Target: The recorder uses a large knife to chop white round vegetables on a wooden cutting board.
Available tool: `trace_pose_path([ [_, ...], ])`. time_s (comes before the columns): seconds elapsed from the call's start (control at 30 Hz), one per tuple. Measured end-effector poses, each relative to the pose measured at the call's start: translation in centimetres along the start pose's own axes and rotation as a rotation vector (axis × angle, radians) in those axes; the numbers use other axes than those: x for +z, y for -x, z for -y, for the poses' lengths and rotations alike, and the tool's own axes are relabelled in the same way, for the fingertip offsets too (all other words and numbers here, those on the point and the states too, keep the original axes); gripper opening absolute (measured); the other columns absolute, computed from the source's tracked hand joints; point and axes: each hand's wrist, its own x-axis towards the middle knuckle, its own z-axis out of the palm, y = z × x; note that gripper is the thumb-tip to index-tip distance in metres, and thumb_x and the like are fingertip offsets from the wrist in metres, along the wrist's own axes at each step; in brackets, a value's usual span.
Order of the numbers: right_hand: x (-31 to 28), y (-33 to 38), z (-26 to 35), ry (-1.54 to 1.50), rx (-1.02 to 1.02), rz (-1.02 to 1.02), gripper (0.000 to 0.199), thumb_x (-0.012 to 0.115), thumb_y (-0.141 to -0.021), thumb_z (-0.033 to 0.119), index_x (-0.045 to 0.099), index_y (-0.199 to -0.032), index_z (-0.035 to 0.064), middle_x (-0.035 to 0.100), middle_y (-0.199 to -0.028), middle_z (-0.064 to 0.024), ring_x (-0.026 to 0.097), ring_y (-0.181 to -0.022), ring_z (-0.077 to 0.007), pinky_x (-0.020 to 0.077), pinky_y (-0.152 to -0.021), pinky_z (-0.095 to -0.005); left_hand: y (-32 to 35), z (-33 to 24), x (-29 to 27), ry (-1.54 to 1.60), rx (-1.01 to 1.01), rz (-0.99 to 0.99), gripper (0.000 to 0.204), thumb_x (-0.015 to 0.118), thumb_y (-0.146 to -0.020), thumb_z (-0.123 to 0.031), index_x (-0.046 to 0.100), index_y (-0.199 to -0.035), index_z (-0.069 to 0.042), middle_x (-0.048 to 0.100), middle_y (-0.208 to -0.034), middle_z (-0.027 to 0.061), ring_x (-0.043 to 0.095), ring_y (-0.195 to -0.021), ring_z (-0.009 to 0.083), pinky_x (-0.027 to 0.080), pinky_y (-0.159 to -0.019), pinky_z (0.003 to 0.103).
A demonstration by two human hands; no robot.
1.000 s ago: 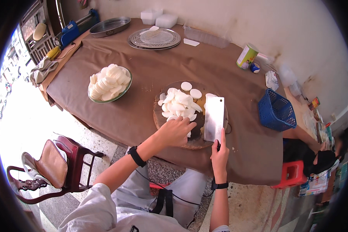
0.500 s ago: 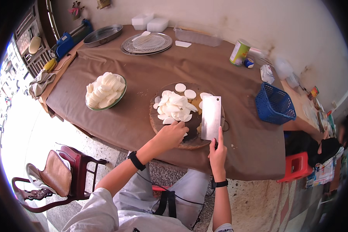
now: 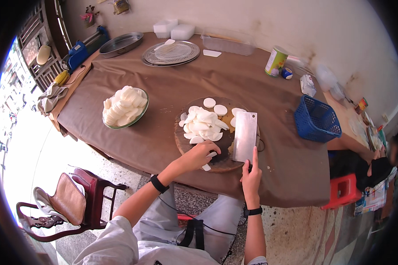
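My right hand (image 3: 251, 179) grips the handle of a cleaver (image 3: 245, 137), forefinger stretched along its broad blade. The blade lies over the right part of a round wooden chopping board (image 3: 181, 145). At the board's near edge my left hand (image 3: 194, 158) is closed with curled fingers on a white slice (image 3: 212, 154), possibly radish. Another white piece (image 3: 206, 167) shows just below that hand. Left of the blade is a heap of white slices (image 3: 202, 123), with several round slices (image 3: 220, 110) behind it. A green-rimmed bowl (image 3: 142, 115) piled with white slices stands to the left.
The brown-covered table (image 3: 163, 84) carries round metal trays (image 3: 148, 59), white containers (image 3: 182, 32) and a clear plastic box (image 3: 227, 45) at the back. A green can (image 3: 276, 61) and a blue basket (image 3: 316, 123) stand right. A wooden chair (image 3: 90, 194) is at left, a red stool (image 3: 342, 192) at right.
My left hand has moved slightly towards me, off the heap's near edge, and white pieces now show at its fingers. The cleaver stays over the board's right part. The view has shifted slightly.
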Motion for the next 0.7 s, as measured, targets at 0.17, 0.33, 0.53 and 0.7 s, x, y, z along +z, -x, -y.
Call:
trace_pose_path([
  [0.17,-0.5,0.0,1.4,-0.049,0.119,0.037,0.061,0.056,-0.108,0.006,0.039,-0.167,0.0122,0.061,-0.064,-0.0185,0.059,-0.044,-0.0262,0.0461,-0.046,-0.0435,-0.4,0.3,-0.3,0.074,-0.11,-0.07,0.032,0.063,-0.086,0.01,0.072,-0.114,-0.002,0.067,-0.12,0.0148,0.067,-0.101,0.0301,0.056,-0.093,0.039],
  [0.33,-0.5,0.0,1.2,-0.065,0.109,0.031,0.06,0.055,-0.109,0.007,0.039,-0.167,0.0123,0.061,-0.063,-0.0173,0.058,-0.042,-0.0252,0.046,-0.044,-0.0428,-0.1,1.2,-1.4,0.069,-0.068,-0.548,0.026,0.067,-0.088,0.01,0.072,-0.11,-0.003,0.068,-0.122,0.0109,0.067,-0.095,0.0268,0.057,-0.088,0.037],
  [0.53,-0.4,0.1,1.3,-0.067,0.121,0.045,0.061,0.055,-0.109,0.008,0.037,-0.168,0.0121,0.058,-0.061,-0.0149,0.057,-0.042,-0.0251,0.0455,-0.044,-0.0427,1.8,2.8,-0.8,-0.054,-0.128,-0.705,0.032,0.068,-0.089,0.007,0.07,-0.118,-0.007,0.065,-0.131,0.0073,0.063,-0.116,0.0284,0.058,-0.088,0.04],
  [0.7,-0.4,0.0,0.9,-0.052,0.116,0.045,0.061,0.054,-0.11,0.009,0.036,-0.168,0.0122,0.058,-0.063,-0.0142,0.057,-0.042,-0.0252,0.0449,-0.044,-0.0427,3.0,2.2,-1.3,-0.519,-0.121,-0.579,0.036,0.074,-0.092,-0.009,0.066,-0.128,-0.01,0.062,-0.136,0.0068,0.058,-0.125,0.0305,0.051,-0.1,0.044],
])
